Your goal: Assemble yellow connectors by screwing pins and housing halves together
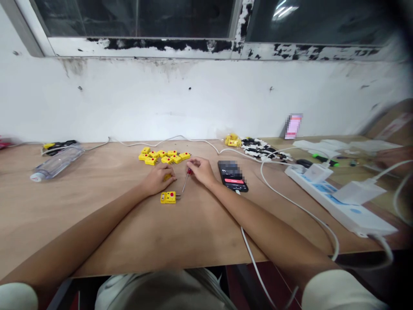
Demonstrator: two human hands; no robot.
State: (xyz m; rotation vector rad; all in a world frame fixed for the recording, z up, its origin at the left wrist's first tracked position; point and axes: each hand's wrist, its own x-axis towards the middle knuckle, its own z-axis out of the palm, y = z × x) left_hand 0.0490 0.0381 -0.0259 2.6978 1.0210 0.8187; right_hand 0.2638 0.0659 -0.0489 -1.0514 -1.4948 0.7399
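Observation:
My left hand [158, 178] is closed over a yellow plug [167, 177], which shows only partly beneath its fingers. My right hand [201, 170] grips a small screwdriver [189, 171] by its red handle, its thin metal shaft slanting down towards the tabletop. Just below the hands, another yellow two-pin plug [168, 197] with a red dot lies flat, prongs facing right, close to the screwdriver's tip. Beyond my hands lies a loose group of several similar yellow plugs [151, 160].
A phone [232, 175] with a white cable lies right of my right hand. Further right is a white power strip [338, 200] with chargers. Black and white parts [258, 148] and a yellow bag [232, 140] sit near the wall. A clear bottle [60, 162] lies left. Another person's hand [392, 160] shows far right.

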